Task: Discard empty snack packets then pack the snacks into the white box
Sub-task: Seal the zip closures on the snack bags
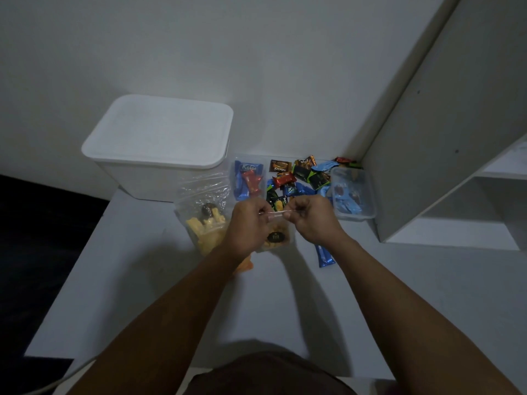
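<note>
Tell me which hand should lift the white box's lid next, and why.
Left, probably. The left hand is nearer the white box, whose lid is still on; the right hand is farther away. Both now pinch the small clear bag, so one must let go.

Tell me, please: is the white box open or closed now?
Closed. The lid lies flat over the whole top of the white box, its rim overhanging the walls, so no opening shows.

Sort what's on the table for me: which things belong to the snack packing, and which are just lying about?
Part of the job:
left hand and right hand, both pinching the top of a clear snack bag
white box, lid on
second bag of yellow snacks
loose wrapped snacks
clear tub
blue packet

Lying about:
white shelf unit
</note>
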{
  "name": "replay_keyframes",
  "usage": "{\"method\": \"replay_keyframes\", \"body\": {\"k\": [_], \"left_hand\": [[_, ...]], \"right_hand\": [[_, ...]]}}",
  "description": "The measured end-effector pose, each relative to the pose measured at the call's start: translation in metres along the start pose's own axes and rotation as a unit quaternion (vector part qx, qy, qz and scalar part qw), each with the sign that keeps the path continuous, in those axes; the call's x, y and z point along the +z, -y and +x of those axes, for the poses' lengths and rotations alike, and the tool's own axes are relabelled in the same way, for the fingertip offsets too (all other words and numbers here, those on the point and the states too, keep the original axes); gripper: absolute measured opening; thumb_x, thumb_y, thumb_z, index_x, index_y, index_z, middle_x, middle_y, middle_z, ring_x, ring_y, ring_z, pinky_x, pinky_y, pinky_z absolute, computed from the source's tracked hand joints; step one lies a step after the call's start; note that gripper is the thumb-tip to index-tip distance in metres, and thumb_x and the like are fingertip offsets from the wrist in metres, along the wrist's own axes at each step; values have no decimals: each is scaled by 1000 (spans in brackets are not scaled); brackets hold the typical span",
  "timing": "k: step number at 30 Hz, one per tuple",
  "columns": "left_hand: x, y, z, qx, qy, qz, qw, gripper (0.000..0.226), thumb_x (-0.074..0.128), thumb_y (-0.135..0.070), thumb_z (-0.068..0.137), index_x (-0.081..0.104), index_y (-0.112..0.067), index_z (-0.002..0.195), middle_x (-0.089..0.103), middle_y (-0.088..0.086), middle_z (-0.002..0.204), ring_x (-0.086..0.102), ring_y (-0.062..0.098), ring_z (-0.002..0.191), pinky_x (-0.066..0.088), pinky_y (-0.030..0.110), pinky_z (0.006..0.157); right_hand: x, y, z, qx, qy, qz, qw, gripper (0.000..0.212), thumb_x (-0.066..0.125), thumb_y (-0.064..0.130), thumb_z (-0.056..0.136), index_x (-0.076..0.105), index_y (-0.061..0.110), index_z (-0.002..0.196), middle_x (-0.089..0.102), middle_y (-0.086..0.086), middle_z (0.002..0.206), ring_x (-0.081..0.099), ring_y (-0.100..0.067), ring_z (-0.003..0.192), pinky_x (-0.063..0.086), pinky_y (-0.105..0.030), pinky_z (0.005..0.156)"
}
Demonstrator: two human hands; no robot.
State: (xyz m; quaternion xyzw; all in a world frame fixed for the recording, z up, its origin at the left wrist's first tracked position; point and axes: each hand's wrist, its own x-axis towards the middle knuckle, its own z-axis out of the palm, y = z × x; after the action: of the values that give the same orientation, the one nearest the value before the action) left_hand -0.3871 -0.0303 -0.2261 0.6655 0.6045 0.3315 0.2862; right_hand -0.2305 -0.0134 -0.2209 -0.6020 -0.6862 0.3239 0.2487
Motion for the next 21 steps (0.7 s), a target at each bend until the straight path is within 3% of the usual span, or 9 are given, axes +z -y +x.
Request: {"method": "replay_keyframes", "body": {"k": [3, 9, 14, 18, 21], "left_hand": [[0, 3, 0, -1, 6, 1, 1000, 4, 65, -2, 82, 67, -6, 80, 64, 5, 76, 61, 16, 71, 49, 25, 65], [-3, 7, -1, 9, 2, -26, 1000, 6, 70, -6, 80, 70, -9, 86, 63, -3, 76, 57, 2, 66, 46, 8, 60], [-4, 11, 0, -10, -21, -23, 999, 7, 73, -3, 77, 73, -8, 82, 67, 1, 75, 61, 6, 68, 46, 12, 63], [1, 9, -1, -6, -24, -6, 1000, 6, 73, -2, 75, 74, -5, 80, 70, 8, 76, 65, 17, 70, 53, 26, 67], [0, 10, -1, 1, -11, -23, 1000, 11, 73, -3, 76, 75, -6, 86, 71, 6, 80, 65, 15, 73, 52, 23, 71]], "right_hand": [[-1, 2, -2, -11, 36, 2, 999, 13, 66, 12, 88, 63, 22, 80, 58, 12, 74, 53, 0, 70, 37, -17, 61], [-4, -6, 1, 17, 14, 9, 1000, 16, 67, 13, 88, 63, 24, 77, 61, 8, 73, 55, -5, 68, 41, -20, 62], [-6, -8, 0, 20, 40, 20, 999, 9, 68, 15, 86, 66, 20, 80, 64, 3, 79, 58, -8, 70, 44, -22, 62], [-3, -4, 0, -8, 45, -23, 999, 9, 69, 14, 86, 68, 20, 80, 63, 10, 77, 57, -3, 73, 40, -17, 63], [1, -5, -1, -2, 20, -32, 999, 11, 68, 10, 86, 69, 18, 79, 61, 11, 71, 52, 2, 67, 36, -15, 59]]}}
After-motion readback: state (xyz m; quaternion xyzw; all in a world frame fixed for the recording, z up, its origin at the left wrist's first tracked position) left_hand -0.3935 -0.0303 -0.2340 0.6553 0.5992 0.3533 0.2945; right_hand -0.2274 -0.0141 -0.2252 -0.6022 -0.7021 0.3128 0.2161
